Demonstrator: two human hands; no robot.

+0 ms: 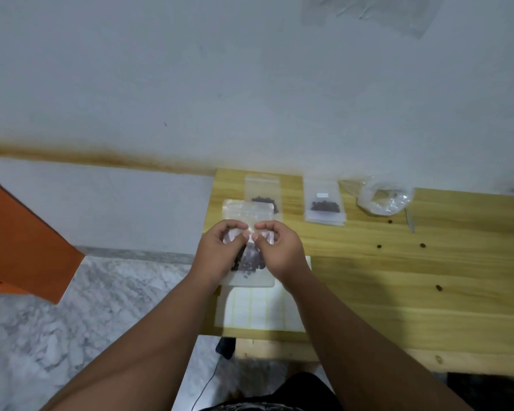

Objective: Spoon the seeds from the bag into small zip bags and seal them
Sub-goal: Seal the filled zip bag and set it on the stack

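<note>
Left hand (220,250) and right hand (276,247) both pinch the top of a small clear plastic zip bag (250,262) holding dark seeds (251,261), above the light wooden tabletop (398,277). Crinkled clear seed bag (383,197) lies far right.

Pale wooden counter (428,307). Near left corner: white label sheet (258,312). Far edge: left zip bag (263,191) and right zip bag (324,200), both part-filled (the right one tops a stack of clear bags (327,221)); crumpled clear bag (383,198). Loose seeds (379,246) lie scattered at right.
</note>
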